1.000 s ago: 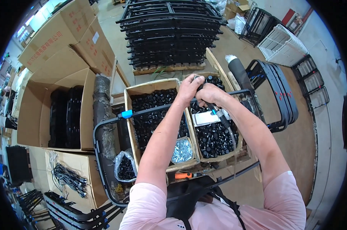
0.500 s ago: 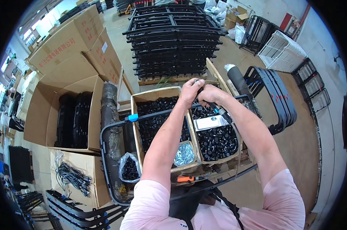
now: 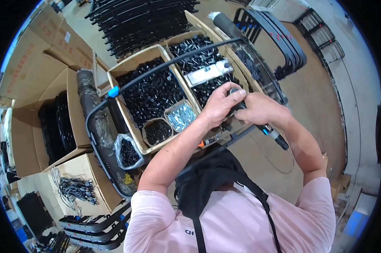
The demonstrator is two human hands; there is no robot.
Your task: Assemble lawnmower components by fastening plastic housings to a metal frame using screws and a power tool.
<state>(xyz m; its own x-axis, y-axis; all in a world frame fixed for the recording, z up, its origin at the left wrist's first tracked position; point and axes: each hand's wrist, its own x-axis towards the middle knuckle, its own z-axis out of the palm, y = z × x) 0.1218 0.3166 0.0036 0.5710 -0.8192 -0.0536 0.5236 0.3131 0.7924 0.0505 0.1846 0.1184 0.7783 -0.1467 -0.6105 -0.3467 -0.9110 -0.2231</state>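
The black tubular frame [image 3: 173, 62] is the largest piece here, laid across the work area with its far bar over the boxes. It looks stiff and light for its span, its smooth tube perhaps a little slippery; two holds well apart on opposite bars should balance it. Its rounded left end passes just beside the plastic bag [image 3: 127, 152], so a sideways swing could snag there.

The two open boxes [image 3: 127, 111] have upright rims, edges a low elbow could knock. Brown floor [image 3: 314, 122] spreads to the right, the side with most room for moving.

The dark cylindrical tool [image 3: 279, 138] is at the near right, above the near part of the frame; whether they touch cannot be told. It looks rigid and moderately heavy, best held around its body; the thin, flexible hose [image 3: 292, 166] behind needs slack.

The left hand [image 3: 224, 103] has its thumb and fingers closed around the tool's far end; the right hand [image 3: 262, 109] has its fingers curled around the body, partly hidden.

Smallest, the loose silver screws [image 3: 182, 117] would spill easily if bumped.
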